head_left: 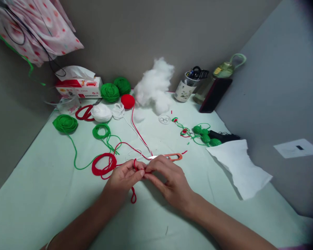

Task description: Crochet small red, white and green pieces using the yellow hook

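My left hand (125, 177) and my right hand (169, 178) meet fingertip to fingertip low on the pale green table (41, 194). Both pinch a thin red yarn strand (138, 133), which loops over my left fingers and hangs below as a short tail. The strand runs back to a red yarn ball (127, 101). A coil of red yarn (103, 165) lies just left of my left hand. Orange-handled snips (172, 157) rest right behind my right hand.
Green yarn balls (110, 92) and coils, white yarn (101, 113), a tissue box (79, 86), white stuffing (153, 86), a jar of tools (186, 86), a bottle (224, 71), small green crocheted pieces (206, 136) and a white cloth (240, 166) surround the work spot. Grey walls close in behind and right.
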`<control>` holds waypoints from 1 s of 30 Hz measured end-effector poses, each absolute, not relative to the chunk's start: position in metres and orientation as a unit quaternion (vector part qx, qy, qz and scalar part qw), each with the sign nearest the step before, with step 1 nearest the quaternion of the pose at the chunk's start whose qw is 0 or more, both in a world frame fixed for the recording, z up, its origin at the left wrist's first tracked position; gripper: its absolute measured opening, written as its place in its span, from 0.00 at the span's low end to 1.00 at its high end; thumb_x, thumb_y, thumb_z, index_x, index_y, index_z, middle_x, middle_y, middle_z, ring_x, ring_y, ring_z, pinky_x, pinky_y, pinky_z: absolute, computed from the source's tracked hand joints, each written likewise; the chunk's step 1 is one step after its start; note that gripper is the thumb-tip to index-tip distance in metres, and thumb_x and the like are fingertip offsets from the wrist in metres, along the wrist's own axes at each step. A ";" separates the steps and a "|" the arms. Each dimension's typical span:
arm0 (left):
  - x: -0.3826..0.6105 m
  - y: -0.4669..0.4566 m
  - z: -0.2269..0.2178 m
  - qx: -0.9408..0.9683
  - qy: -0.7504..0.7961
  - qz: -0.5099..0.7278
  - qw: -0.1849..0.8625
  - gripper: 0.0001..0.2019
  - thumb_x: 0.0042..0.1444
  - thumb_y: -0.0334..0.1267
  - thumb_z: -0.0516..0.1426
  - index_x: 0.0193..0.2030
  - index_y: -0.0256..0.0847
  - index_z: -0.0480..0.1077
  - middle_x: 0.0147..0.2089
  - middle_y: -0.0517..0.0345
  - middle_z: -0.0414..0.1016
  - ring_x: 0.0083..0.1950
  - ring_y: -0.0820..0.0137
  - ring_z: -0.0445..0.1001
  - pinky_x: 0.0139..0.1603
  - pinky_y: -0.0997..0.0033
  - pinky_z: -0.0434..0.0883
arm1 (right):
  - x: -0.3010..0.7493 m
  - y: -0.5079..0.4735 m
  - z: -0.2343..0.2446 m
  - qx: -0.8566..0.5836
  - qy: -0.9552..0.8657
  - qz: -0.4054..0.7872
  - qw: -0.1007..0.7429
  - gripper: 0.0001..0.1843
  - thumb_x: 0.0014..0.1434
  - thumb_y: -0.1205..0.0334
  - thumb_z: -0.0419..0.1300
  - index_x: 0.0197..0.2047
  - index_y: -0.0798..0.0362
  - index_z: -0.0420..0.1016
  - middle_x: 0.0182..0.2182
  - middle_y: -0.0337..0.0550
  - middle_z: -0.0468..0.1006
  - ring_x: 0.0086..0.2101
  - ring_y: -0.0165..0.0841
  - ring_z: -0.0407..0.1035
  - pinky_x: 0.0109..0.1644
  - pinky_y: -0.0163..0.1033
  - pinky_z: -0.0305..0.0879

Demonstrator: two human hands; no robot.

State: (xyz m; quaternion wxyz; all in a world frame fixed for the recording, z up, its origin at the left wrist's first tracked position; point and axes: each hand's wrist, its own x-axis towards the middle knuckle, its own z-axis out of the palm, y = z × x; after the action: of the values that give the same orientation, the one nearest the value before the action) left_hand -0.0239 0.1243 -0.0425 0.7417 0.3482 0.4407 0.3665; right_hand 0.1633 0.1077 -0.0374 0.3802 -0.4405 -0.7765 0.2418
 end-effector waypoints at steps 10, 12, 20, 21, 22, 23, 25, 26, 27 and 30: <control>-0.024 0.128 -0.050 0.378 0.430 0.333 0.749 0.13 0.58 0.49 0.68 0.34 0.42 0.77 0.41 0.54 0.82 0.46 0.63 0.79 0.59 0.64 0.76 | 0.167 0.112 -0.036 -0.431 -0.815 0.146 0.358 0.08 0.73 0.68 0.58 0.48 0.52 0.79 0.38 0.46 0.84 0.37 0.35 0.78 0.41 0.38 0.74; -0.024 0.129 -0.050 0.411 0.444 0.340 0.720 0.12 0.58 0.48 0.67 0.32 0.42 0.77 0.38 0.56 0.81 0.42 0.65 0.78 0.55 0.65 0.76 | 0.168 0.111 -0.034 -0.422 -0.827 0.131 0.347 0.08 0.73 0.67 0.58 0.47 0.54 0.80 0.38 0.47 0.84 0.37 0.35 0.79 0.41 0.38 0.74; -0.023 0.126 -0.047 0.462 0.464 0.336 0.677 0.11 0.60 0.42 0.64 0.28 0.44 0.76 0.36 0.58 0.80 0.41 0.66 0.78 0.46 0.72 0.75 | 0.168 0.109 -0.029 -0.429 -0.849 0.122 0.284 0.13 0.75 0.66 0.54 0.42 0.54 0.80 0.36 0.48 0.84 0.35 0.36 0.78 0.38 0.40 0.73; -0.023 0.126 -0.046 0.461 0.464 0.336 0.678 0.11 0.60 0.42 0.64 0.28 0.44 0.76 0.34 0.58 0.79 0.40 0.66 0.77 0.45 0.72 0.75 | 0.168 0.110 -0.029 -0.433 -0.846 0.128 0.284 0.12 0.74 0.66 0.54 0.41 0.54 0.79 0.35 0.48 0.84 0.34 0.36 0.78 0.38 0.40 0.72; -0.023 0.127 -0.045 0.457 0.465 0.336 0.680 0.10 0.59 0.42 0.65 0.28 0.44 0.76 0.33 0.59 0.78 0.39 0.67 0.77 0.45 0.72 0.75 | 0.168 0.111 -0.030 -0.440 -0.840 0.136 0.286 0.11 0.73 0.67 0.55 0.40 0.53 0.78 0.34 0.47 0.83 0.34 0.35 0.77 0.38 0.39 0.72; -0.023 0.127 -0.045 0.453 0.465 0.334 0.684 0.10 0.58 0.42 0.65 0.28 0.43 0.76 0.33 0.58 0.78 0.39 0.67 0.77 0.44 0.72 0.75 | 0.168 0.111 -0.032 -0.451 -0.830 0.147 0.292 0.10 0.71 0.68 0.56 0.38 0.53 0.78 0.34 0.46 0.83 0.33 0.35 0.76 0.38 0.39 0.71; -0.023 0.128 -0.045 0.437 0.466 0.333 0.693 0.09 0.57 0.41 0.67 0.28 0.42 0.75 0.39 0.56 0.81 0.41 0.67 0.78 0.46 0.71 0.75 | 0.169 0.113 -0.035 -0.476 -0.804 0.175 0.310 0.09 0.68 0.71 0.58 0.36 0.52 0.75 0.32 0.44 0.81 0.32 0.34 0.75 0.36 0.38 0.69; -0.023 0.128 -0.046 0.427 0.467 0.336 0.697 0.09 0.56 0.40 0.67 0.28 0.42 0.75 0.42 0.55 0.82 0.42 0.66 0.79 0.47 0.70 0.76 | 0.169 0.114 -0.036 -0.489 -0.789 0.193 0.319 0.09 0.65 0.72 0.58 0.35 0.51 0.74 0.31 0.43 0.80 0.32 0.33 0.74 0.36 0.37 0.68; -0.023 0.128 -0.047 0.416 0.468 0.341 0.701 0.10 0.55 0.39 0.68 0.28 0.42 0.74 0.44 0.54 0.82 0.44 0.66 0.79 0.48 0.70 0.76 | 0.169 0.115 -0.037 -0.499 -0.775 0.212 0.325 0.09 0.63 0.73 0.59 0.34 0.51 0.73 0.31 0.41 0.79 0.31 0.33 0.73 0.35 0.37 0.68; -0.022 0.126 -0.050 0.393 0.468 0.360 0.705 0.10 0.53 0.35 0.69 0.27 0.42 0.71 0.44 0.55 0.81 0.45 0.66 0.80 0.50 0.68 0.77 | 0.169 0.116 -0.037 -0.518 -0.746 0.264 0.325 0.09 0.59 0.74 0.59 0.32 0.50 0.71 0.30 0.39 0.78 0.31 0.32 0.72 0.36 0.37 0.66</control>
State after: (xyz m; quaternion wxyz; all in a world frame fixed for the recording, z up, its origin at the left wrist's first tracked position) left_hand -0.0215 0.1263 -0.0499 0.7050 0.3929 0.4681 0.3597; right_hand 0.1687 0.1158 -0.0374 0.3249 -0.5183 -0.7457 0.2640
